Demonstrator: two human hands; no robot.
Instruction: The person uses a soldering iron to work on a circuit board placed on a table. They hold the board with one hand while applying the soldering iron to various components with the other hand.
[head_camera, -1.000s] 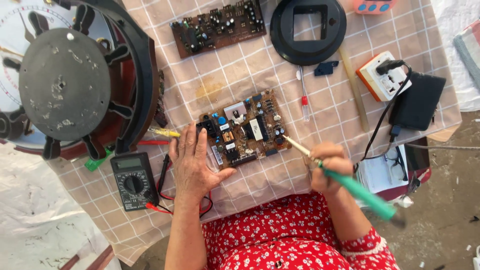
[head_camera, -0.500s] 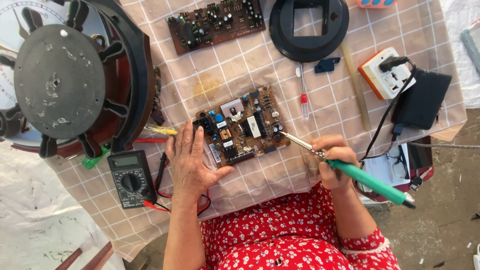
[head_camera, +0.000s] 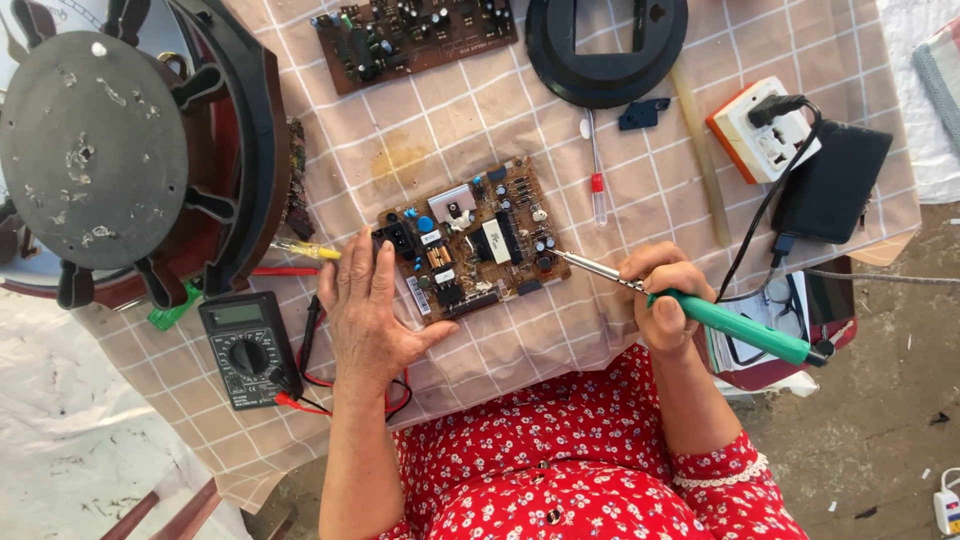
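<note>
Board (head_camera: 470, 240), brown and crowded with parts, lies flat on the checked cloth (head_camera: 560, 340) just ahead of us, component side up. Our left hand (head_camera: 368, 310) rests released and flat, fingers spread over the board's near-left corner; we judge this pins the board against sliding. Our right hand (head_camera: 668, 300), right of the board, is clenched around the green iron (head_camera: 740, 325), held low and slanted so its metal tip meets the board's right edge.

Left of the board sit a multimeter (head_camera: 243, 347), its red and black leads running under our left wrist, and a big round black housing (head_camera: 120, 150). Beyond the board lie a second board (head_camera: 415, 35), a black ring (head_camera: 605, 45) and a small screwdriver (head_camera: 596, 170). Right of the board stand a socket block (head_camera: 760, 135) and a black adapter (head_camera: 830, 185), whose cord loops close to the iron's handle.
</note>
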